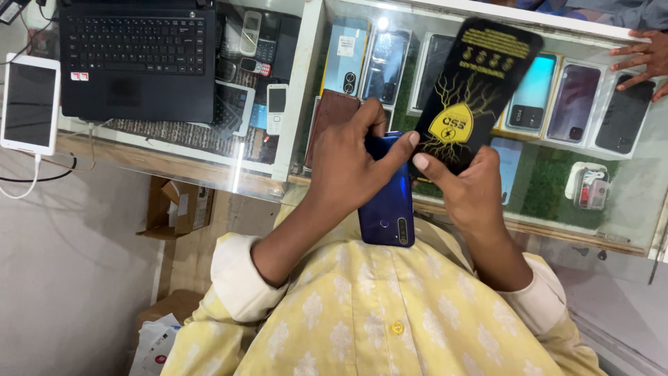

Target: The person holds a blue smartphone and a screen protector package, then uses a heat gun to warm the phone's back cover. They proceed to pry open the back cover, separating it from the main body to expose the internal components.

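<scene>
Left hand (351,163): we see it curled over the blue phone (387,209), gripping it at frame centre, camera side up.
Right hand (467,188): pinching the black packet (473,94) by its lower edge.
Risk: we judge the phone could slip, being held one-handed above the glass counter (626,202).
Position: the packet rises to the upper right, just beside the phone.

Black laptop (136,59), white tablet (29,103), boxed phones (550,97) under glass counter (626,202).
</scene>
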The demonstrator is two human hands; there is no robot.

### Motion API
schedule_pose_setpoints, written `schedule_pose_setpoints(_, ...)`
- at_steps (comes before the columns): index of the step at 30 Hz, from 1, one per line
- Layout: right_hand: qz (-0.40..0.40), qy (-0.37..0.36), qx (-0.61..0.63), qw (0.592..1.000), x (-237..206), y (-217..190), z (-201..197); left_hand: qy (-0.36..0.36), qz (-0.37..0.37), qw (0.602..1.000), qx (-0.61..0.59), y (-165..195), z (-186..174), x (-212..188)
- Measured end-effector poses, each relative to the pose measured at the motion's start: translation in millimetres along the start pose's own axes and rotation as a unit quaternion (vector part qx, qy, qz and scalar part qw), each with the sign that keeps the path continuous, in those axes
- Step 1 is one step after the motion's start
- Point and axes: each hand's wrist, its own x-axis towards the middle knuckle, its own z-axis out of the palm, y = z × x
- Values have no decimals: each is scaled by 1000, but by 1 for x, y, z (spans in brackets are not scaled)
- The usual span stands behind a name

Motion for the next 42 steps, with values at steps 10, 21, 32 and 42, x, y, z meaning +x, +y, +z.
schedule_pose_setpoints(10,17,-13,26,999,-18,10,4,7,-38,997,-71,-6,7,1)
schedule_pose_setpoints(21,2,-26,18,1000,-11,-1,8,-17,-30,999,-14,-5,7,0)
schedule_pose_setpoints(32,21,-25,-66,997,-20,-2,6,12,12,999,-36,-1,-2,-1)
schedule_pose_setpoints(42,83,-69,-53,993,-18,-10,5,19,-13,1000,-5,-4,0,-5)
